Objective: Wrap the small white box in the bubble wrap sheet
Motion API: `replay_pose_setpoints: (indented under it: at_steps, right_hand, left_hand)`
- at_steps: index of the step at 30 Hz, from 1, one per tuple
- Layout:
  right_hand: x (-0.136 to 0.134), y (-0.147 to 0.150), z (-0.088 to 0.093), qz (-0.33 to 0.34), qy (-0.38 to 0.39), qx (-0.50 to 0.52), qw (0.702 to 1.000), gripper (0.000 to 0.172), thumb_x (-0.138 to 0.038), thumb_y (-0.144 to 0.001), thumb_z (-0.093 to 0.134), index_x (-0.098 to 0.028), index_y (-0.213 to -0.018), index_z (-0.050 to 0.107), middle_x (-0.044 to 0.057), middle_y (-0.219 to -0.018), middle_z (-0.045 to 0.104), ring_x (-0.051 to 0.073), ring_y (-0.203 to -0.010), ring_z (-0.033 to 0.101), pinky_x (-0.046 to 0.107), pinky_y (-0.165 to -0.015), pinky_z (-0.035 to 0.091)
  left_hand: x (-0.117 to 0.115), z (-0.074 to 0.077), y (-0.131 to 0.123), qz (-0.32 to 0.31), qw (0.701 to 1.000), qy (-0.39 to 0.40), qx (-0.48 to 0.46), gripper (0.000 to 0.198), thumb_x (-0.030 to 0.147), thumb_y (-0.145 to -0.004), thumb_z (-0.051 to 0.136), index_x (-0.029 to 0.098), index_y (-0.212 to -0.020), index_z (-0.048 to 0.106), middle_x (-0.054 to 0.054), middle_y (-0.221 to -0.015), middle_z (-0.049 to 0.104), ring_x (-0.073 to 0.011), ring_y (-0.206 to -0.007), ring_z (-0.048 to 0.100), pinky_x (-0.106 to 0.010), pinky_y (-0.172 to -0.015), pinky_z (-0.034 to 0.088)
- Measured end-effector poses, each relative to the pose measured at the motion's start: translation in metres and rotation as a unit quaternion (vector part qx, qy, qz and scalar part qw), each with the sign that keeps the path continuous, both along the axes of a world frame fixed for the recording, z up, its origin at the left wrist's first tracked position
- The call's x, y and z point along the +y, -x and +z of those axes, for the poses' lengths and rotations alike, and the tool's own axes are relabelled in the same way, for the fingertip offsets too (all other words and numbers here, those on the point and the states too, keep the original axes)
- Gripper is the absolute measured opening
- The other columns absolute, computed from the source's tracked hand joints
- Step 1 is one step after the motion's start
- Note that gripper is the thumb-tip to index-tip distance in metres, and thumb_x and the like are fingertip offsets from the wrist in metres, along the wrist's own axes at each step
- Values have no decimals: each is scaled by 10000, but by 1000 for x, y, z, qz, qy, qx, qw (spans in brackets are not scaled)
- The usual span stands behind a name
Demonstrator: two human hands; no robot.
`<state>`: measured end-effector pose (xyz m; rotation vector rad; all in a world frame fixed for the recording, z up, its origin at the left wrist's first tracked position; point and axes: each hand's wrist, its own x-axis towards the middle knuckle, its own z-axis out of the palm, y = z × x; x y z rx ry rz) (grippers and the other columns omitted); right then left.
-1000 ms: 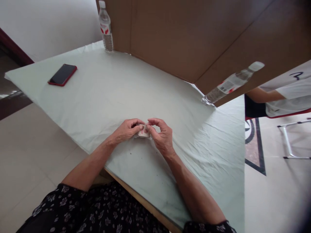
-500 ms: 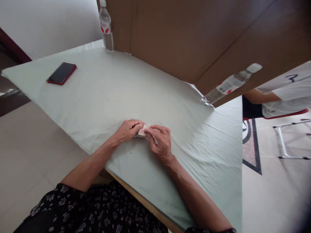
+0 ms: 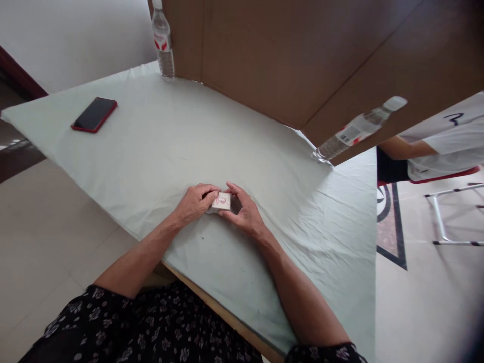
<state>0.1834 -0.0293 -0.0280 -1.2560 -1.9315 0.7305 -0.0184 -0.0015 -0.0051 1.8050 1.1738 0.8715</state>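
A small pale packet with red print [image 3: 221, 200] lies on the light green tablecloth [image 3: 159, 146], pinched between both my hands. My left hand [image 3: 194, 201] grips its left side with curled fingers. My right hand [image 3: 244, 212] closes around its right side, thumb and fingers wrapped about it. Both forearms reach in from the near table edge.
A red-cased phone [image 3: 94, 114] lies at the far left. One water bottle [image 3: 163, 43] stands at the back, another [image 3: 357, 129] at the right, both against a tall cardboard screen [image 3: 302, 55]. Another person's arm and white shirt [image 3: 434, 143] show beyond it.
My right hand drew in and wrapped round the packet, which now lies flatter with its printed face up. The left hand stayed on its left side.
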Motion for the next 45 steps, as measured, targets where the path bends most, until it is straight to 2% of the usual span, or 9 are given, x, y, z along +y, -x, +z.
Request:
replay_pose_setpoints:
  at_steps: [5,11,15,25,28,31,34,39,45]
  right_hand:
    - [-13,-2,5,-11,-20,9,1000,696,-329,-796,761,-266,-1442,511,104,-1296,685,281,-1187,645,464,-1050,506]
    - [-14,-7,0,-24,22,7,999,708,-370,-790,777,-262,-1442,523,112,-1342,670,285,-1207,650,471,-1055,512]
    - [-15,-7,-2,-36,26,2,999,707,-363,-792,776,-238,-1440,524,124,-1378,655,288,-1238,640,471,-1073,504]
    - [-28,5,-11,-69,-61,-52,994,626,-390,-871,708,-222,-1441,511,135,-1358,673,297,-1238,646,480,-1066,511]
    - [-29,5,-10,-63,-84,-65,992,673,-455,-873,712,-214,-1458,482,153,-1373,659,317,-1252,633,508,-1073,494]
    - [-28,0,-8,-50,-99,-64,992,756,-533,-859,716,-231,-1491,435,168,-1476,575,343,-1381,532,547,-1122,440]
    - [-27,-3,-6,-48,-78,-44,995,796,-554,-852,715,-259,-1516,391,161,-1545,501,339,-1454,452,566,-1160,396]
    - [-26,-3,-5,-40,-26,-19,999,842,-531,-816,746,-279,-1527,372,147,-1556,484,342,-1436,466,578,-1160,388]
    - [-27,0,-6,-43,-17,-13,999,775,-397,-828,748,-258,-1511,409,137,-1427,613,317,-1301,585,529,-1114,430]
  left_hand:
    - [-3,0,-2,-13,1000,-6,-18,335,360,-889,544,150,-1008,776,-76,-949,776,-184,-829,687,-286,-760,516]
    - [-3,0,-2,-13,999,24,-34,357,376,-890,513,146,-992,767,-66,-909,776,-177,-801,686,-271,-703,512]
    - [-3,3,-1,-7,998,40,-38,355,372,-841,552,138,-1000,765,-72,-935,781,-185,-823,697,-276,-727,529]
    - [0,5,-1,-21,994,95,-44,371,384,-773,604,144,-1010,757,-63,-922,777,-184,-779,685,-287,-707,540]
    - [0,6,0,-22,991,115,-61,373,390,-768,619,140,-1013,749,-67,-928,774,-185,-785,690,-291,-722,548]
    - [0,6,2,-2,989,116,-88,374,397,-773,638,138,-1020,745,-78,-957,773,-190,-821,697,-302,-762,558]
    - [0,7,4,18,988,107,-107,370,399,-788,645,140,-1034,746,-91,-1010,772,-201,-884,702,-314,-805,562]
    - [0,8,7,3,988,108,-111,351,362,-783,653,144,-1043,747,-95,-1036,773,-209,-917,708,-330,-846,561]
    - [0,5,6,-37,987,127,-92,409,343,-759,656,140,-1106,731,-102,-1061,767,-217,-921,708,-326,-826,560]
